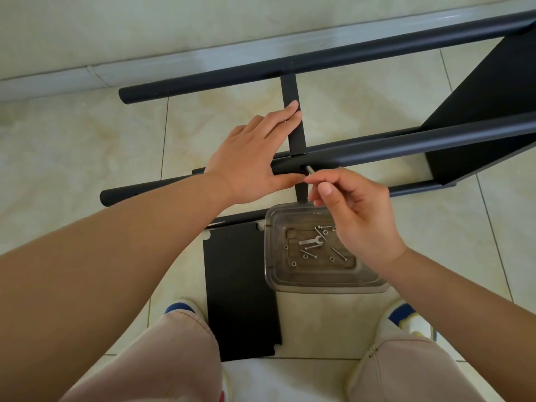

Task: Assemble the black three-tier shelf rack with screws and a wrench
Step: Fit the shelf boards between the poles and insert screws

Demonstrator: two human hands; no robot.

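Fingers of the right hand [352, 204] pinch a small silver metal screw [309, 170], its tip at a hole in the near black round metal tube [406, 146] of the black shelf rack frame [478, 97], which lies on its side on the pale tiled floor [72, 146]. The left hand [249, 158] rests flat, fingers straight, on the same tube and the flat black crossbar [293, 111]. Just beside the right wrist, a clear plastic tray [319, 282] holds loose screws, nuts and a small silver wrench [310, 241]. A flat black shelf panel [240, 294] lies between the person's knees.
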